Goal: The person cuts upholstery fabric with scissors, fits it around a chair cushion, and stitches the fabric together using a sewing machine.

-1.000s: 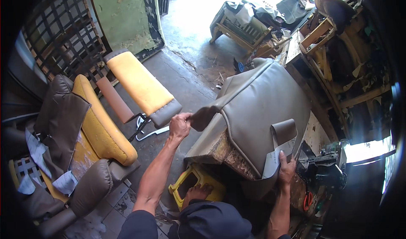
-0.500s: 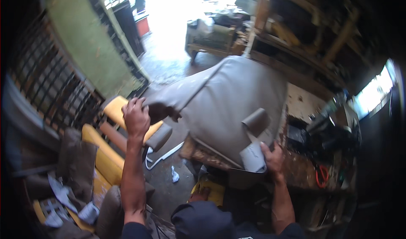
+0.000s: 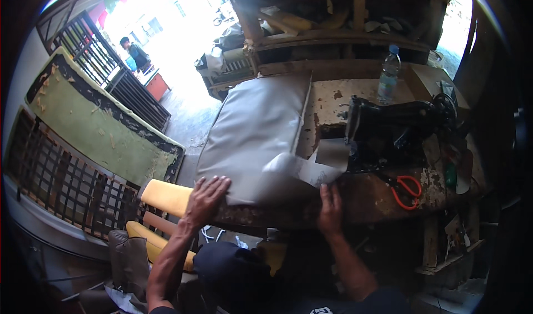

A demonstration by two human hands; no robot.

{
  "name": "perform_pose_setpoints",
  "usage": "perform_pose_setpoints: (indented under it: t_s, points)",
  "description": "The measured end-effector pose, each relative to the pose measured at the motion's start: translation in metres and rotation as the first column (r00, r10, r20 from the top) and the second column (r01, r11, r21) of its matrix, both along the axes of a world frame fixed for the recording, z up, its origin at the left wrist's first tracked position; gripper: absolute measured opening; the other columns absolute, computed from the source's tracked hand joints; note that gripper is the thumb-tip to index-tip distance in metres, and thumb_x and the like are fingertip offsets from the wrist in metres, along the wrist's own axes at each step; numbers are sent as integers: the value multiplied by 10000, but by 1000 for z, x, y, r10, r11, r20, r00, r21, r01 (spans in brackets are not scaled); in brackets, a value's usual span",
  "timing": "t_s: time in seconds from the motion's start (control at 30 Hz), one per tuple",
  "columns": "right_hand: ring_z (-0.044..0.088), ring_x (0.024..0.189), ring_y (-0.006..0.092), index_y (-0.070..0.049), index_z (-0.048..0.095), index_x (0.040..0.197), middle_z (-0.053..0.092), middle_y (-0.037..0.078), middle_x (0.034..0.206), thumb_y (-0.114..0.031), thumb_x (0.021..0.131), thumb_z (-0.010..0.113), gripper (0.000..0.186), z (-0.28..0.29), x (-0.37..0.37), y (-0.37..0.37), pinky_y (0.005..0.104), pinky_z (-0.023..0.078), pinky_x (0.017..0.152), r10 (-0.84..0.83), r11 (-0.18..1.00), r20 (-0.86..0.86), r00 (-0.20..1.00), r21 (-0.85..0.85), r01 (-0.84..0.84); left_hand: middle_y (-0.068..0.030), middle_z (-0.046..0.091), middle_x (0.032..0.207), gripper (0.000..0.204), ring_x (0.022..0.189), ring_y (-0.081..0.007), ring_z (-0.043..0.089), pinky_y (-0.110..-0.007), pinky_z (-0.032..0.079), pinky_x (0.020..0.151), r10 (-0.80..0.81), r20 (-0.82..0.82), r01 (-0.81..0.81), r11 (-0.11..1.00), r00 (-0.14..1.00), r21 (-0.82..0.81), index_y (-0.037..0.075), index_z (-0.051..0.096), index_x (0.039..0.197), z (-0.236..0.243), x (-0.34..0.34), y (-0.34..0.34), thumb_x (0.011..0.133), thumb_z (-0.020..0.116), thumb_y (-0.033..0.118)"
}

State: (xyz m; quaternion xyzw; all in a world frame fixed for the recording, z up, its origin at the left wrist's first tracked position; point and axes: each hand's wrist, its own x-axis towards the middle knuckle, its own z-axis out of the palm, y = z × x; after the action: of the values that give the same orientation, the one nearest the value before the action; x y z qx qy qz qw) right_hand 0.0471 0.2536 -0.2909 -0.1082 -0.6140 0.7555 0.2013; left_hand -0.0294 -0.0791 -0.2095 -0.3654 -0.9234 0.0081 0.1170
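Observation:
A grey leather-like cushion cover (image 3: 252, 128) lies spread on the worn wooden sewing table (image 3: 366, 194). My left hand (image 3: 206, 200) rests on its near left corner, fingers stretched out. At its near right, a flap with a pale underside (image 3: 316, 171) curls up beside the black sewing machine (image 3: 397, 119). My right hand (image 3: 330, 208) is at the table's front edge, its straightened fingers against the flap's near edge. The thumb's contact with the flap is unclear. Scissors with orange handles (image 3: 408, 193) lie right of that hand.
A plastic bottle (image 3: 390, 75) stands behind the machine. Yellow foam pieces (image 3: 165, 196) are left of the table. A green padded panel (image 3: 105, 122) leans by a metal grille. Wooden frames (image 3: 338, 39) stand behind. A person (image 3: 136, 54) is far off by a red counter.
My view has swung rightward. The cover's lifted left side has come down flat onto the table. My left hand has gone from gripping it raised to lying on it; my right fingers have straightened.

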Motion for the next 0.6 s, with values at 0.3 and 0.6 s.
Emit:
perform_pose_setpoints:
  t_s: [0.3,0.6]
  points:
    - [663,728,166,-13,594,1270,672,87,963,-223,1059,572,299,-36,7,15,326,535,618,-136,865,-154,979,464,193,-157,706,1211,444,1182,-336,662,-479,508,1004,-1,-250,62,970,968,237,60,659,1262,48,-8,77,829,616,-28]
    - [612,550,160,-12,579,1084,642,88,864,-283,1043,574,275,-1,4,5,316,521,487,21,997,224,974,-78,-4,-276,706,1064,375,1055,-442,680,-480,511,892,714,-147,-289,450,685,845,71,673,1257,137,-161,-132,1033,565,352]
